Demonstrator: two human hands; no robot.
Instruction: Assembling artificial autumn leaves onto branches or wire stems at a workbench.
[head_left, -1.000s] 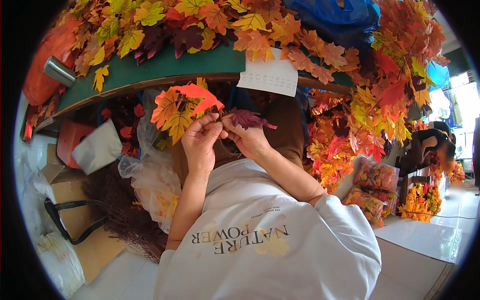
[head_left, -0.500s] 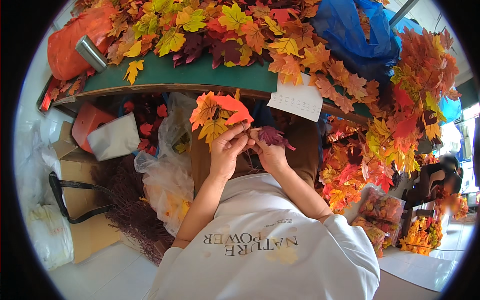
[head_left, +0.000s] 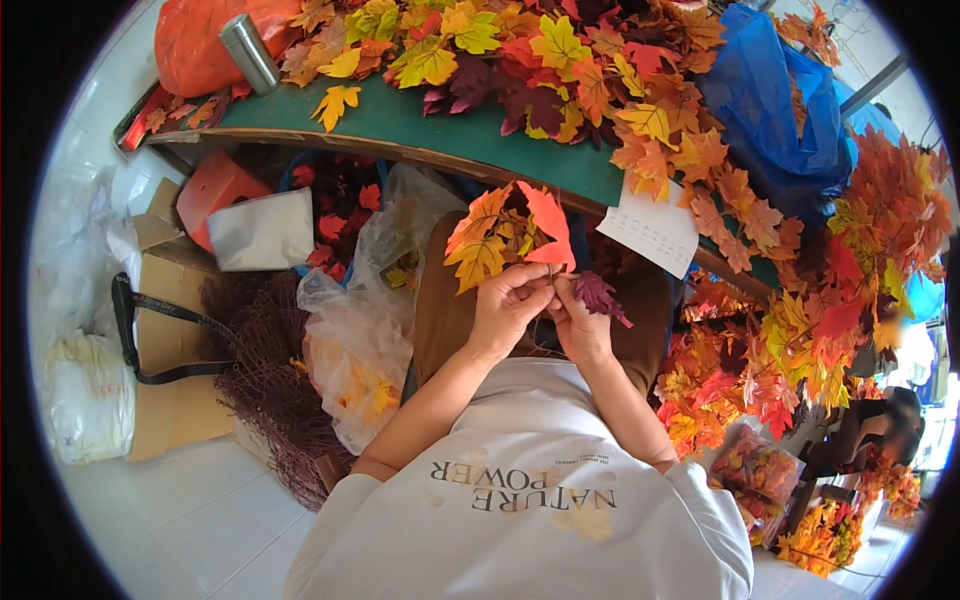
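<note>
Over my lap, my left hand (head_left: 512,305) pinches the stem of a spray of artificial maple leaves (head_left: 480,262) in orange, yellow and red. Close against it, my right hand (head_left: 583,325) is closed with thumb and finger at the same stems. A dark purple maple leaf (head_left: 600,297) sticks out beside the right hand, its stem running into those fingers. Thin brown stems hang below both hands. The exact point where the stems meet is hidden by my fingertips.
A green-topped table (head_left: 400,125) carries heaped autumn leaves (head_left: 560,50), a steel tumbler (head_left: 249,53), a blue plastic bag (head_left: 770,100) and a paper sheet (head_left: 650,230) over its edge. Left stand a clear plastic bag (head_left: 345,350), dark twiggy stems (head_left: 265,390) and cardboard (head_left: 180,360). Leaf garlands (head_left: 720,370) hang right.
The whole view has shifted, so the scene sits further right and tilts slightly. Both hands stay together at the stems, and the red leaf now stands more upright.
</note>
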